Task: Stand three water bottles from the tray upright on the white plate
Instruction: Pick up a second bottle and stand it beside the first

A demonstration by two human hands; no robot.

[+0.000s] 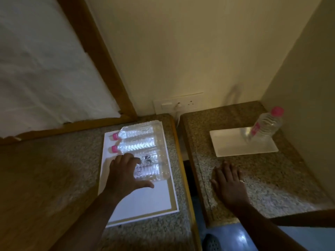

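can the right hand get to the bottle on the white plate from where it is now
Probably yes. The right hand lies flat on the granite counter just in front of the white plate, holding nothing, and the bottle stands at the plate's far right corner with only bare plate between them.

one pink-capped bottle [266, 124] upright on the white plate [233, 144] (three others [139, 142] flat on the tray [145, 200])

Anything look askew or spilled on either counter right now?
No spill visible. The clear plastic pink-capped bottle on the white rectangular plate appears to lean right, though wide-angle distortion may cause that. Three similar bottles lie on the white tray; the left hand covers the nearest. The right hand rests flat.
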